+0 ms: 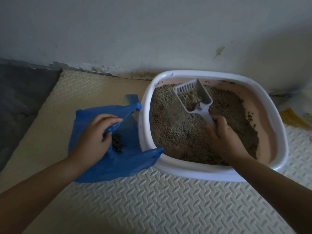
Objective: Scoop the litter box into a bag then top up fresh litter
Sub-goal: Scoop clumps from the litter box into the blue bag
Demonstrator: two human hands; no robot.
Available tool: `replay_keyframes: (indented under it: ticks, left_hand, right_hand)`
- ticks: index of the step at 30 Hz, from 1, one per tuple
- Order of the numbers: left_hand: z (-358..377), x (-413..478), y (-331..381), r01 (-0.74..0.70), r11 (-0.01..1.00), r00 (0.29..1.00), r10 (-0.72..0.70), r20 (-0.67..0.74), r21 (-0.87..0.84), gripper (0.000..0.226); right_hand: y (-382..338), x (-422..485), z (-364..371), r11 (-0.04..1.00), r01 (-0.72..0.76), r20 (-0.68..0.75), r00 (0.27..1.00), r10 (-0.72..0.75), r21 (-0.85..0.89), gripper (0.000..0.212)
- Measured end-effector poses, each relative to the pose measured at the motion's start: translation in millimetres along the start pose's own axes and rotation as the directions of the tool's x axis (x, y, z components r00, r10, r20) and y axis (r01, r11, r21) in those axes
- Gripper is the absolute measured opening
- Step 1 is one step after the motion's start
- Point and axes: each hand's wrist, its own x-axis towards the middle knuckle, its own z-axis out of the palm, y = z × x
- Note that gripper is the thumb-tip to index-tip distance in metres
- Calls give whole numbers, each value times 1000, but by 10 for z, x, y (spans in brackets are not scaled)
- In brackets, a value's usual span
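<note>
Wall (152, 31): pale and stained, running across the whole far side, with grime along its foot.
Floor mat (152, 200): pale embossed foam that meets the wall. Its widest open stretch lies on the near side, between the two forearms, and a narrower strip is free at the left.
Grey patch (22, 98): a darker surface along the mat's left edge, cut off by the frame and too dim to identify.
Litter box (194, 173): white rim, pink inside, standing on the mat at the right. Its far rim comes close to the wall; I cannot tell whether they touch.
Litter (177, 135): grey-brown grains heaped toward the left and middle of the box, leaving bare pink wall at the right.
Blue bag (118, 166): on the mat just left of the box, mouth gaping upward, one corner lying against the box's near-left rim.
Left hand (94, 137): fingers and thumb curl round the upper edge of the bag's mouth and pinch it open.
Right hand (222, 137): over the litter, fingers wrapped round the scoop's handle and hiding nearly all of it.
Scoop (194, 97): white and slotted, head pointing at the far rim, some litter in its bowl. I cannot tell whether its underside touches the heap.
Dark clumps (117, 142): inside the bag, below the left fingers.
Packet (297, 115): yellow and white, at the right edge, blurred and cut off.
</note>
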Motion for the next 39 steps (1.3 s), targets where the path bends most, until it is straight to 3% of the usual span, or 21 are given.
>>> replay_keyframes:
  ticks: [8,16,22,29,33,39]
  left_hand:
    - [26,-40,38,-25,1000,1000,25,-18,-2,49]
    - [201,-3,89,-17,998,1000,18,7,-56,53]
    - [424,91,177,-61,996,995,66,80,-61,66]
    - [638,201,170,-210,971,945,171,279,116,86]
    - [750,245,110,-284,949,925,232,303,140,74]
    - [814,235,51,-348,927,909,298,293,139,75]
  right_hand:
    - [-5,-273,-154,1000,-22,-8,1000,22,-5,26]
    - [224,-288,-127,944,-329,28,944,330,-37,28]
    - [456,-150,-112,880,-470,86,876,475,-68,27]
    - [571,-14,-66,870,-461,92,872,481,-176,20]
    - [591,178,-37,872,-459,100,872,479,-169,23]
    - [586,568,5,874,-468,110,869,482,-131,38]
